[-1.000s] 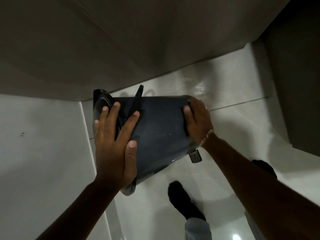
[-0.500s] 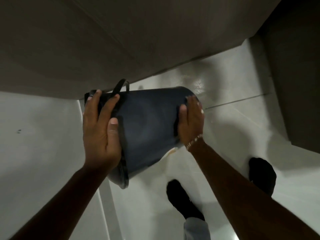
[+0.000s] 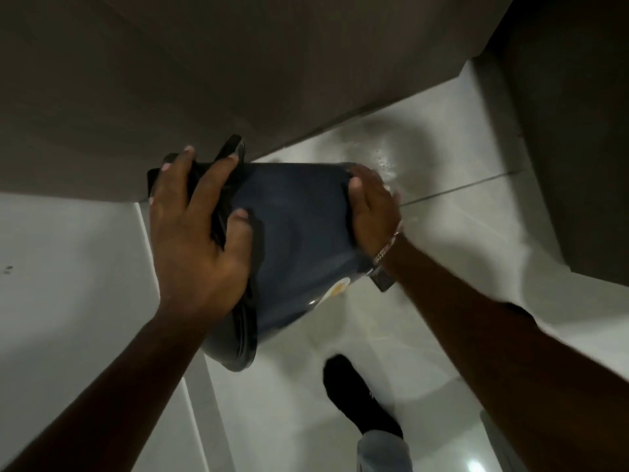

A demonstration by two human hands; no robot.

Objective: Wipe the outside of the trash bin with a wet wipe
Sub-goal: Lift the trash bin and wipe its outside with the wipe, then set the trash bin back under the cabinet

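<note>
We held the dark blue-grey, round plastic trash bin (image 3: pixel 299 240) up off the pale glossy tiled floor (image 3: pixel 442 158), tipped on its side between both our hands, in front of a dark brown wall panel (image 3: pixel 238 63). Its smooth side wall faced us, slightly shiny, with a small pale round sticker (image 3: pixel 340 287) near its lower edge, touched with an orange mark. The bin's black rimmed end (image 3: pixel 238 338) pointed to our left and down, and a thin black curved handle (image 3: pixel 231 148) stuck up above it. At the opposite end a small grey ribbed pedal (image 3: pixel 383 279) jutted out beside our right wrist. Our left hand (image 3: pixel 197 240) lay flat over the rimmed end, fingers spread wide across the black rim and the thumb pressed onto the blue side wall. Our right hand (image 3: pixel 374 212) gripped the other end, fingers curled round its edge and held close together, the thumb on the side facing us; a beaded bracelet (image 3: pixel 386 248) circled that wrist. We could not tell whether a wipe sat under either hand, as none showed. Below the bin, our black shoe (image 3: pixel 357 396) stood on the floor, with a light denim trouser hem (image 3: pixel 381 447) above it. The bin's outline was somewhat blurred
</note>
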